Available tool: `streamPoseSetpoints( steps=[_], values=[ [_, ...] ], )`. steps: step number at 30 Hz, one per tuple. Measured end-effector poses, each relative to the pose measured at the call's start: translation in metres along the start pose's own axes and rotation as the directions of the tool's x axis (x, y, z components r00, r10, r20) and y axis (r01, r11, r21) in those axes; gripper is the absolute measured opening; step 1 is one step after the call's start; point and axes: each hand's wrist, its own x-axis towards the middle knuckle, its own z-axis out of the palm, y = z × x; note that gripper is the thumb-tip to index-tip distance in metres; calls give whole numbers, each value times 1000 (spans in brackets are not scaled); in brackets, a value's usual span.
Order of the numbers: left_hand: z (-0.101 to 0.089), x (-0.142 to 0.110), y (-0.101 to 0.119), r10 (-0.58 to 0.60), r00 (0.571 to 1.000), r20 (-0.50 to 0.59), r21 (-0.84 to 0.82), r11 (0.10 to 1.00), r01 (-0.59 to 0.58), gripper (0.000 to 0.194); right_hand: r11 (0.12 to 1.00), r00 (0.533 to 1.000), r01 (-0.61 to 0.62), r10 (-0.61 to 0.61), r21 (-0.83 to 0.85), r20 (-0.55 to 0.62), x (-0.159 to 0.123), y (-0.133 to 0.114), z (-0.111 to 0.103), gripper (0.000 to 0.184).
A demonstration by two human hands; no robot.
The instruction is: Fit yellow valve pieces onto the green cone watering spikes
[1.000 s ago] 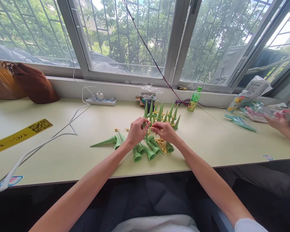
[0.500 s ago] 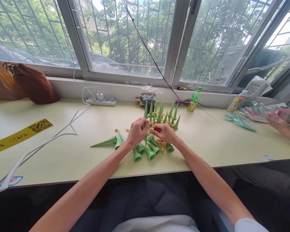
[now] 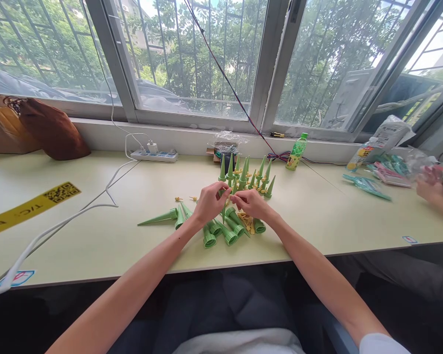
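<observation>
My left hand (image 3: 211, 200) is closed round a green plant watering spike (image 3: 223, 213), whose narrow tip points down below the fingers. Close against it, my right hand (image 3: 251, 202) pinches with its fingertips at a small yellow valve piece (image 3: 228, 201), mostly hidden between the hands. Behind the hands stand several green spikes (image 3: 268, 172), points up, with yellow pieces fitted on them. In front lie several loose spikes (image 3: 229, 236) with their wide threaded openings facing me. A pile of yellow parts (image 3: 248, 223) lies beside them, partly under my right hand.
Two small yellow pieces (image 3: 178, 199) lie left of my left hand. Farther back are a power strip (image 3: 155, 155), a small open box (image 3: 227, 157) and a green bottle (image 3: 297, 151). Another person's hands (image 3: 433, 189) handle plastic packaging at the far right.
The yellow piece between my hands is more covered now, and my right fingertips have shifted slightly. The other person's hands have moved right.
</observation>
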Motion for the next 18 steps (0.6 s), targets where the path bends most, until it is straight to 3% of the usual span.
streamPoseSetpoints(
  steps=[9,18],
  values=[
    [0,0,-2,9,1000,-1,22,1000,-9,20,999,998,34,-33,19,-45,0,-2,-1,27],
    [0,0,-1,10,1000,4,17,1000,-10,20,1000,1000,23,-22,19,-18,0,-3,0,43]
  ],
)
